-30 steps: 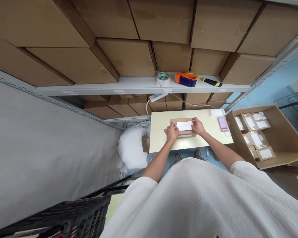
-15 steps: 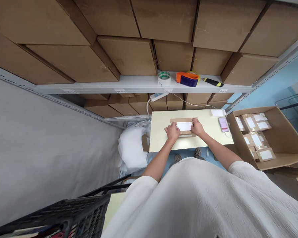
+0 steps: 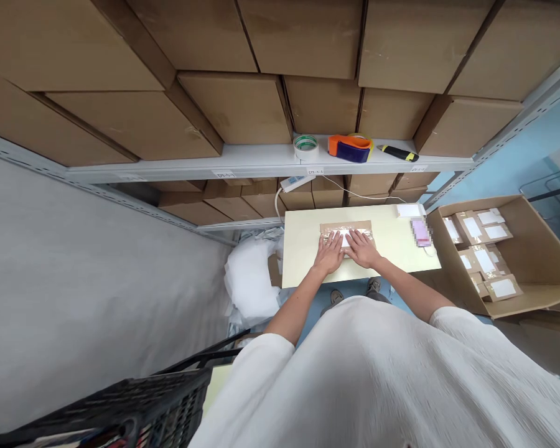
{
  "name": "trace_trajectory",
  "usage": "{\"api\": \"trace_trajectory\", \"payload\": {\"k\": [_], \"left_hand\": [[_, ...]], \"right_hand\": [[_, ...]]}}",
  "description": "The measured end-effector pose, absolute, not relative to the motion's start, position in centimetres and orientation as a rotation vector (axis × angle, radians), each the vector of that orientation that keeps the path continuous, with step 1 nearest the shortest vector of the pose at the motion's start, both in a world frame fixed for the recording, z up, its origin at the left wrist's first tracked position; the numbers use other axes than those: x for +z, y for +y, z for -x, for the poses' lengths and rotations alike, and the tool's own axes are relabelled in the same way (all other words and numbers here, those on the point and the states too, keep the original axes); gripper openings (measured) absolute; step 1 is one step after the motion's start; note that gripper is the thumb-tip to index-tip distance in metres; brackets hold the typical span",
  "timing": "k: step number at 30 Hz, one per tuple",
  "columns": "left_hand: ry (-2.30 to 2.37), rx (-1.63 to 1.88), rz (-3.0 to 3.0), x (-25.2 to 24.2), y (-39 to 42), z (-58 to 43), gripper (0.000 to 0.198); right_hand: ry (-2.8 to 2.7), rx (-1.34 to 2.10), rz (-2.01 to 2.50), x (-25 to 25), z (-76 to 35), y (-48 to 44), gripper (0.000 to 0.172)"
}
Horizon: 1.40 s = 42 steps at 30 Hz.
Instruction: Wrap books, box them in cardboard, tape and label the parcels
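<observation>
A small cardboard box (image 3: 326,227) with shiny clear tape on top lies on the pale yellow table (image 3: 303,249). On its upper face is a white label (image 3: 344,238), partly covered by my hands. My left hand (image 3: 330,250) rests flat on the label's left part with fingers stretched out. From the other side my right hand (image 3: 361,247) lies flat over the label's right part, its fingers also spread. Both thumbs come close together near the box's front edge.
A large carton (image 3: 541,249) at the right holds several labelled boxes. On the shelf (image 3: 261,152) sit a tape roll (image 3: 305,147), an orange tape dispenser (image 3: 350,148) and a utility knife (image 3: 398,153). A phone (image 3: 420,232) lies on the table. A black crate (image 3: 168,404) stands lower left.
Both hands have gone from gripping the label's two ends to lying flat on top of it. They have moved closer together, and the label is now mostly covered.
</observation>
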<state>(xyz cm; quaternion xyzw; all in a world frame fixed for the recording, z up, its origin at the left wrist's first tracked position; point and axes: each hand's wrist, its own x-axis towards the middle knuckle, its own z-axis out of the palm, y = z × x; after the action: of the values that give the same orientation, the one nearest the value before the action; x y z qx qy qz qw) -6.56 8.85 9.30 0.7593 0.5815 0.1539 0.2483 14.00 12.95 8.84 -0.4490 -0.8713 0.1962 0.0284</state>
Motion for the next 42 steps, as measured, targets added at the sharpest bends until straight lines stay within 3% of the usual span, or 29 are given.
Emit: {"api": "trace_trajectory", "payload": {"k": [8,18,29,42], "left_hand": [[1.628,0.219,-2.158,8.1,8.7,7.4,0.093],[1.912,0.120,-2.050,8.4,7.6,7.0,0.092],[1.941,0.326,-1.750,8.1,7.7,6.8,0.094],[1.836,0.665,-1.855,11.4,8.3,0.8,0.089]], "right_hand": [[-2.717,0.584,1.415,7.5,-14.8,12.7,0.084],[-2.645,0.378,1.762,7.6,-17.7,12.1,0.089],[-2.263,0.677,1.786,6.3,-19.0,11.2,0.080],[-2.010,0.591,1.719,9.2,-25.0,9.8,0.079]]}}
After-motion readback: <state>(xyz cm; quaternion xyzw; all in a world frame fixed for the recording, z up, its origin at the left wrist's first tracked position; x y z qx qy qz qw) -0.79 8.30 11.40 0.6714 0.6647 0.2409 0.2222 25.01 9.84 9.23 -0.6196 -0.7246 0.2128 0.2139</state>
